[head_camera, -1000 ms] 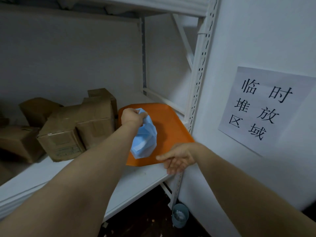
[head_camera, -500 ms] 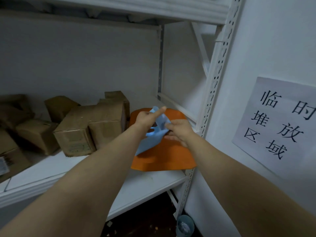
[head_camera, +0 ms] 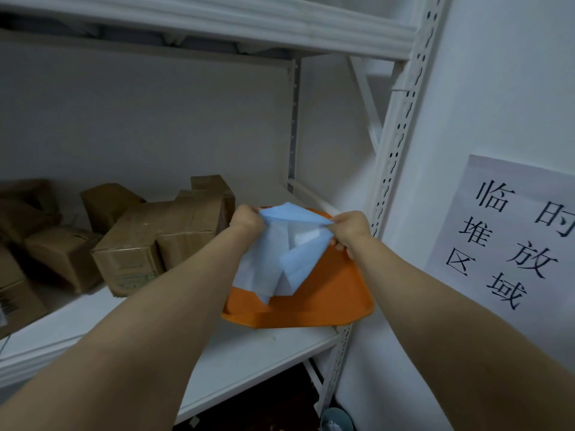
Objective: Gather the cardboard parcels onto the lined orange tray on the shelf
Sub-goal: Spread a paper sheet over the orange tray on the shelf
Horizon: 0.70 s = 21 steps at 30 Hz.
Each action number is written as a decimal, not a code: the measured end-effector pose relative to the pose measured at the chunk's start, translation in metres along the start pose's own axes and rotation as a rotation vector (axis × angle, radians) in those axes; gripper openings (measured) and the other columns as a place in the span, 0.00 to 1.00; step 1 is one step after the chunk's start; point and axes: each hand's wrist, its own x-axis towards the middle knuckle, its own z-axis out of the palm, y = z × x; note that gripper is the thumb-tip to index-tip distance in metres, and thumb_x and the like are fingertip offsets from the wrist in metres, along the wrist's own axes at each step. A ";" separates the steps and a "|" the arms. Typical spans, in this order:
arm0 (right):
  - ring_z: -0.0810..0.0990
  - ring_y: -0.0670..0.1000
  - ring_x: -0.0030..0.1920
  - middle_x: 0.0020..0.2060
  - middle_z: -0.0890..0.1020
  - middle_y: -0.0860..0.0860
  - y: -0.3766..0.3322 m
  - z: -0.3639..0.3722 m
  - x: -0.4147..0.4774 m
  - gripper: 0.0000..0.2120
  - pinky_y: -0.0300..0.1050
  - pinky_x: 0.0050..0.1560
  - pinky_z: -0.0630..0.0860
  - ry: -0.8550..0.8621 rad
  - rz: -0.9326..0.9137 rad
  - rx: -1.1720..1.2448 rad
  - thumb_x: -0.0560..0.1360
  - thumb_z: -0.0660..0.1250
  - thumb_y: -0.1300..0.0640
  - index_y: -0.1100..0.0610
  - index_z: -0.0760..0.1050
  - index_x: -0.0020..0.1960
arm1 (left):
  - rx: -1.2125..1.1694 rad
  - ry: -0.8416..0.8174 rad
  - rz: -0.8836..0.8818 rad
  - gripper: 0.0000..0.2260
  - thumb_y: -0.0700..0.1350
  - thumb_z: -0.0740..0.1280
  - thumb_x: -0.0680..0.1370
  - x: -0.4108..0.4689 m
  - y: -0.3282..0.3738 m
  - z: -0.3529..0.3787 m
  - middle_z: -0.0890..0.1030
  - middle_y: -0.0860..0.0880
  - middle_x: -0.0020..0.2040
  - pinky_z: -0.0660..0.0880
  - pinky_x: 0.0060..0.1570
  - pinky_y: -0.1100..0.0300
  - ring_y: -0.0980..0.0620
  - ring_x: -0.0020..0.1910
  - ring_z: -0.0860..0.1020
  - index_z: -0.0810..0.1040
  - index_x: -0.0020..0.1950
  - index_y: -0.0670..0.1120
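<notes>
An orange tray (head_camera: 323, 300) lies at the right end of the white shelf (head_camera: 249, 359), its front edge jutting past the shelf edge. Above it hangs a light blue liner sheet (head_camera: 286, 256), partly folded. My left hand (head_camera: 247, 220) grips its left top corner and my right hand (head_camera: 351, 228) grips its right top corner, holding the sheet stretched between them. Several brown cardboard parcels sit left of the tray; the nearest large one (head_camera: 149, 244) almost touches my left forearm.
A perforated white upright post (head_camera: 392, 169) stands right of the tray. A paper sign (head_camera: 510, 244) hangs on the wall beyond it. An upper shelf (head_camera: 217, 23) runs overhead. A small bluish container (head_camera: 336, 419) sits on the floor below.
My right hand rose from the tray's front edge and took the sheet's right corner. Both hands have pulled apart, spreading the bunched sheet above the tray.
</notes>
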 end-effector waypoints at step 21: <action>0.72 0.59 0.61 0.64 0.70 0.58 -0.049 -0.017 0.049 0.15 0.39 0.48 0.63 0.267 -0.373 -0.530 0.78 0.57 0.65 0.62 0.74 0.63 | -0.133 -0.245 -0.178 0.08 0.40 0.64 0.73 0.010 0.018 -0.016 0.78 0.40 0.44 0.73 0.37 0.59 0.44 0.39 0.76 0.75 0.51 0.40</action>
